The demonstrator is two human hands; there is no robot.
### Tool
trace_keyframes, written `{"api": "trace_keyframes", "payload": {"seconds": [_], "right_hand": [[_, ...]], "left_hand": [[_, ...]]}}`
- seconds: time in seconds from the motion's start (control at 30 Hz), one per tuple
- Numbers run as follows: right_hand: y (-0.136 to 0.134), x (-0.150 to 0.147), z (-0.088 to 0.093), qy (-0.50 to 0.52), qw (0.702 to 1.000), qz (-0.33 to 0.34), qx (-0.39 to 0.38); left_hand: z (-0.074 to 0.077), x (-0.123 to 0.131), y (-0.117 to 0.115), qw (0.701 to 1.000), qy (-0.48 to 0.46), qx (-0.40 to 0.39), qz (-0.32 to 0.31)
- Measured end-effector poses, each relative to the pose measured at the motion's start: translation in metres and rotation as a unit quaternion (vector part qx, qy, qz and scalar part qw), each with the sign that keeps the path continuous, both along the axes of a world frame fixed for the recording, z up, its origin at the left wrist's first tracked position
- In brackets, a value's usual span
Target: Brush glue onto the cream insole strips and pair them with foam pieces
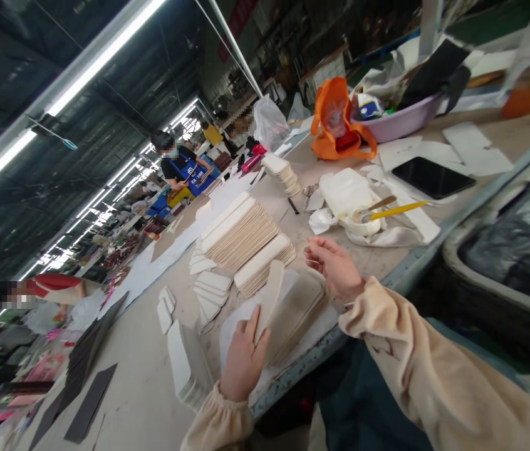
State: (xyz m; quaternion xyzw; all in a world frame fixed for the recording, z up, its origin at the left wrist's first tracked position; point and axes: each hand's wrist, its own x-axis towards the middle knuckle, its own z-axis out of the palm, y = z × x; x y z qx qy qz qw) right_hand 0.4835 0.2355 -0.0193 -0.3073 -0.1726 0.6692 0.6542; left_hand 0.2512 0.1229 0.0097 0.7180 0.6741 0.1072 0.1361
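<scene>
My left hand (245, 356) grips the lower end of a narrow cream strip with rounded ends (271, 293), thumb on one side and fingers on the other. The strip is tilted over a fanned stack of larger beige panels (300, 313), which lies on a white sheet at the table's near edge. My right hand (335, 266) hovers just past that stack with thumb and fingertips pinched together; whether anything is between them I cannot make out. Just beyond the panels lie a short pile of cream strips (265, 263) and a longer row of them (241, 228).
A white glue-smeared container (347, 197) with a yellow-handled brush (399, 210) stands right of the strips. Near it are a black phone (433, 176), an orange bag (335, 125) and a lilac basin (403, 122). More cream pieces (187, 363) lie left. A co-worker in a blue apron (198, 175) stands beyond.
</scene>
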Motion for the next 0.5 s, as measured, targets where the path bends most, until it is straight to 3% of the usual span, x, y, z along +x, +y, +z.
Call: {"api": "trace_keyframes", "payload": {"seconds": [0.2, 0.37, 0.4, 0.5], "right_hand": [[0.001, -0.001, -0.008, -0.086, 0.995, 0.040, 0.029], [0.003, -0.003, -0.014, -0.124, 0.990, 0.032, 0.053], [0.002, -0.005, -0.015, -0.149, 0.987, 0.031, 0.052], [0.005, -0.010, -0.023, -0.255, 0.965, 0.007, 0.064]], "left_hand": [[-0.039, 0.001, 0.007, 0.986, 0.161, 0.009, -0.035], [-0.041, 0.007, 0.006, 0.988, 0.147, -0.011, -0.047], [-0.041, 0.013, 0.008, 0.989, 0.139, -0.033, -0.034], [-0.043, 0.041, 0.020, 0.987, 0.082, -0.109, 0.081]]}}
